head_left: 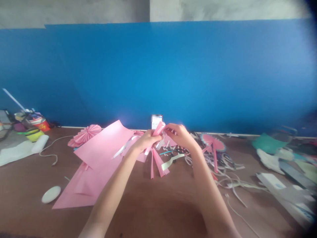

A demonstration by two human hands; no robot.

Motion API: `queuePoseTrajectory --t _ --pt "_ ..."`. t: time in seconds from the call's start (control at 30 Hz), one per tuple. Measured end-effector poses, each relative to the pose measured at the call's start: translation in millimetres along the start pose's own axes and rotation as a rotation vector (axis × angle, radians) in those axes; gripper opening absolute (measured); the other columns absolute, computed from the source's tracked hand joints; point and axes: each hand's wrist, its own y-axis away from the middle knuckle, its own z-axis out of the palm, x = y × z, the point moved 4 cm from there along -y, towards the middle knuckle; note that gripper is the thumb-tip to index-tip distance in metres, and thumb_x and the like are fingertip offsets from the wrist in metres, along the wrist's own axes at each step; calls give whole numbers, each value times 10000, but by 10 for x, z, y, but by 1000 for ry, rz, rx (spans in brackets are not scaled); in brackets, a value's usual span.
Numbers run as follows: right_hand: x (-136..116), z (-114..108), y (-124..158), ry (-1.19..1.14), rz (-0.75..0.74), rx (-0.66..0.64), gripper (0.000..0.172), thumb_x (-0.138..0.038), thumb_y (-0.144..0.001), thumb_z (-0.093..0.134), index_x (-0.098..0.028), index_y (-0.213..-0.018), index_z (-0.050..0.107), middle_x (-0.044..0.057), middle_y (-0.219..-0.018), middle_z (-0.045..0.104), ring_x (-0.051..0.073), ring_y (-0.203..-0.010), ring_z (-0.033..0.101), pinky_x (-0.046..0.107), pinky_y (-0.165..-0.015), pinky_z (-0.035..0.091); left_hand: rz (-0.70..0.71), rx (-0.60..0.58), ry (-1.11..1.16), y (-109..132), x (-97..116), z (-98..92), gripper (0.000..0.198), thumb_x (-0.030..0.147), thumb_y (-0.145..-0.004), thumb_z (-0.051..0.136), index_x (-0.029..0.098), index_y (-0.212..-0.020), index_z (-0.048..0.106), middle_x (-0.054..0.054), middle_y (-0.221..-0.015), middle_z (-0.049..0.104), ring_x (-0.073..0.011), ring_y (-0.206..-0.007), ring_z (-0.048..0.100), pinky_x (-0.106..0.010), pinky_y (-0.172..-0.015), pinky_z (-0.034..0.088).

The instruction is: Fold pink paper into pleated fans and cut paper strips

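Observation:
My left hand point(146, 140) is closed around a folded pink paper strip point(158, 129), which stands tilted upward above the table. At the strip's upper end, the bent fingers of my right hand point(178, 133) are pressed together; what lies between them, if anything, is too small to make out. Below my hands hang or lie narrow pink folded pieces point(158, 163), and a pale green strip point(170, 162) crosses one of them. A phone with a lit screen point(156, 121) stands behind the strip, its lower part hidden.
Large pink sheets point(99, 162) cover the table left of centre, near a pleated pink rosette point(88, 134). A white oval object point(51, 194) lies at left. At right are a pink paper fan point(214, 142), tangled strips and cables point(232, 181), and a white box point(271, 181). A blue panel point(158, 72) rises behind.

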Motion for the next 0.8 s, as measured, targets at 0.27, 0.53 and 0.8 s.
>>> queuePoseTrajectory --t 0.27,0.53,0.8 --pt "66 -12 6 8 16 46 256 -104 -881 464 -173 -950 700 35 -869 722 152 -708 605 243 -665 412 -12 -21 33 -2 4 14 243 352 -829 641 171 -692 555 33 -532 518 -79 -460 466 -221 -479 360" --pt "123 -40 16 -20 16 54 435 -2 -781 378 -164 -1008 712 60 -957 736 187 -849 651 279 -782 451 5 -43 56 14 33 17 211 305 -827 621 178 -689 526 35 -561 522 -78 -468 470 -214 -466 367" --pt "48 38 12 28 -63 -106 274 -93 -832 518 -192 -1002 708 59 -988 716 223 -965 602 335 -894 419 18 -44 101 13 33 15 252 370 -854 657 169 -742 556 37 -559 510 -77 -478 467 -213 -487 385"
